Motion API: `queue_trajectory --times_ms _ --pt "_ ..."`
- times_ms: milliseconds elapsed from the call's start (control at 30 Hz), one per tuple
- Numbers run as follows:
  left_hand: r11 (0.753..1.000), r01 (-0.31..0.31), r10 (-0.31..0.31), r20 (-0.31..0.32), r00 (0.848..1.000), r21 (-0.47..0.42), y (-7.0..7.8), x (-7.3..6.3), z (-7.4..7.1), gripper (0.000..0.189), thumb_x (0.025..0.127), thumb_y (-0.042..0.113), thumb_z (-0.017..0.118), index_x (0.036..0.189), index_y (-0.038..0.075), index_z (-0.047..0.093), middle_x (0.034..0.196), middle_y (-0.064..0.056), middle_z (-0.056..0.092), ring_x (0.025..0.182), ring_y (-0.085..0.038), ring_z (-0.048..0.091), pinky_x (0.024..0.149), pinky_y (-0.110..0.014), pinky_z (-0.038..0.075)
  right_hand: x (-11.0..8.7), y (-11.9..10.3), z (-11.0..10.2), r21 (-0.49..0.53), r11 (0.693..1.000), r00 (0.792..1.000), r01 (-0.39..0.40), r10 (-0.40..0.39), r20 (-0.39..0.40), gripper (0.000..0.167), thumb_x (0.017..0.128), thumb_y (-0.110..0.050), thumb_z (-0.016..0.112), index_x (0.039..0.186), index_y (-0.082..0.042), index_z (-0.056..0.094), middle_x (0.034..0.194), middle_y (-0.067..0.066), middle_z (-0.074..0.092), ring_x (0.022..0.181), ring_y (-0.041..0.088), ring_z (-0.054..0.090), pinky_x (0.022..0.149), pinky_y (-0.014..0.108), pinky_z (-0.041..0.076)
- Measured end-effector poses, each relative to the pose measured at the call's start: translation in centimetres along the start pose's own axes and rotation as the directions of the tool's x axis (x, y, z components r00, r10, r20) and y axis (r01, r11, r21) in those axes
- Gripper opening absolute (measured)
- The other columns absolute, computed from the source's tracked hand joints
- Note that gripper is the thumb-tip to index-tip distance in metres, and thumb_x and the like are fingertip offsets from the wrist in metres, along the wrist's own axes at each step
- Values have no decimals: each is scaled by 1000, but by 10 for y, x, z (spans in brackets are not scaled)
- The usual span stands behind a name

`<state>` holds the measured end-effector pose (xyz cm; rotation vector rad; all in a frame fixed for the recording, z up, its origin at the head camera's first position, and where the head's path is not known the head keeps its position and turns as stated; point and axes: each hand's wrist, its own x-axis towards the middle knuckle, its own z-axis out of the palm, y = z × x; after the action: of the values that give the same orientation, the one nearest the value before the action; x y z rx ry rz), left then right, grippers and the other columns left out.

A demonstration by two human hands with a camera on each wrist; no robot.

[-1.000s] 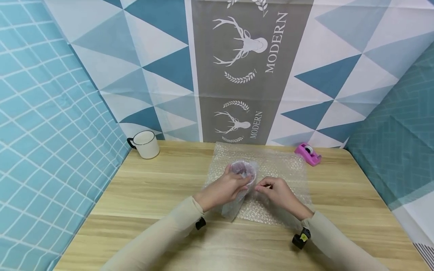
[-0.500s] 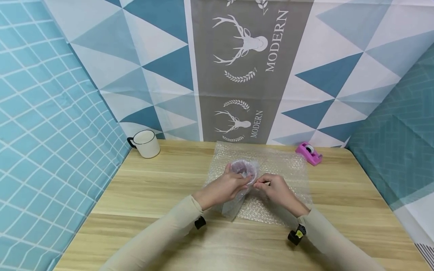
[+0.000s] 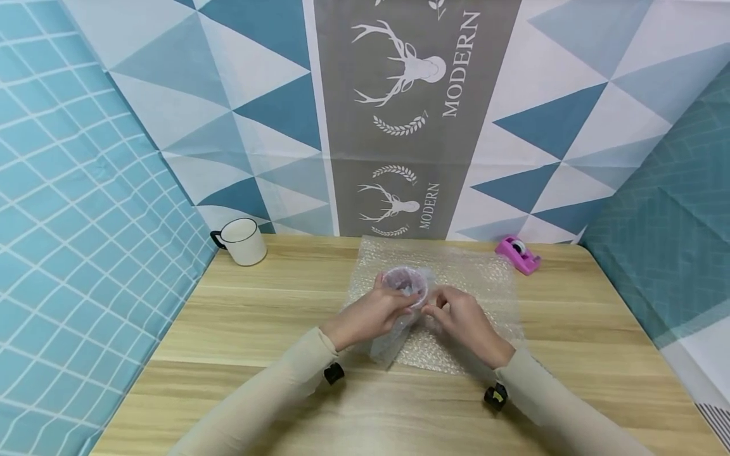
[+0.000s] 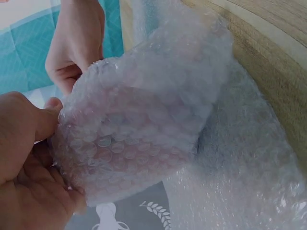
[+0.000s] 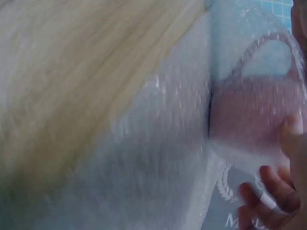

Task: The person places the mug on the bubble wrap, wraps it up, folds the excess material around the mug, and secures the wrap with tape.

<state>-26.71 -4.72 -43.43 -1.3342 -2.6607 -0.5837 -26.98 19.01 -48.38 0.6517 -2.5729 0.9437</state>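
A pinkish mug (image 5: pixel 249 110) shows through the bubble wrap (image 3: pixel 399 345) rolled round it, its handle seen in the right wrist view. My left hand (image 3: pixel 367 316) grips this bundle from the left, thumb at the far side and fingers over the near rim. At the bundle's right edge, my right hand (image 3: pixel 466 323) pinches the wrap with curled fingers. The round opening (image 3: pixel 402 278) faces up with crumpled clear wrap inside. A loose flap hides much of the mug in the left wrist view; the right wrist view is blurred.
Under the bundle, a flat bubble wrap sheet (image 3: pixel 485 278) covers the middle of the wooden table (image 3: pixel 251 316). A white enamel mug (image 3: pixel 244 244) with a black handle stands at the back left. At the back right sits a pink tape dispenser (image 3: pixel 518 254).
My right hand has shifted slightly left and up, closer against the bundle's edge. The left hand keeps its grip on the wrapped mug, and the head view has tilted a little.
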Motion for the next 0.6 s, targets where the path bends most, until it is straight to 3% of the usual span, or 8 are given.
queue_trajectory --times_ms 133,300,467,600 --pt "999 10 -9 11 1000 -42 -1 -1 -1 35 101 17 63 134 5 67 121 -9 75 107 -25 74 118 -75 13 5 3 -4 -8 999 999 -38 38 29 50 81 -31 87 116 -7 60 82 -2 66 63 5 54 54 22 50" --pt "999 5 -5 2 1000 -43 -2 -1 0 32 100 15 65 131 6 69 120 -10 75 102 -24 75 119 -73 15 11 11 -6 -28 999 996 22 -20 86 42 82 -38 85 107 -11 65 91 2 69 71 14 61 61 25 54" --pt "999 -28 27 -64 998 -17 -3 -2 5 30 97 14 68 126 8 72 114 -9 77 100 -23 75 118 -73 23 17 23 -4 -73 993 993 96 -91 69 36 77 -42 87 93 -15 69 88 -1 68 78 21 66 69 32 57" --pt "999 -41 42 -89 995 15 -3 1 7 28 98 16 68 125 9 73 111 -7 78 97 -20 76 118 -72 27 20 27 -5 -89 989 992 114 -109 64 35 76 -43 87 90 -15 70 87 -2 68 80 22 68 71 35 59"
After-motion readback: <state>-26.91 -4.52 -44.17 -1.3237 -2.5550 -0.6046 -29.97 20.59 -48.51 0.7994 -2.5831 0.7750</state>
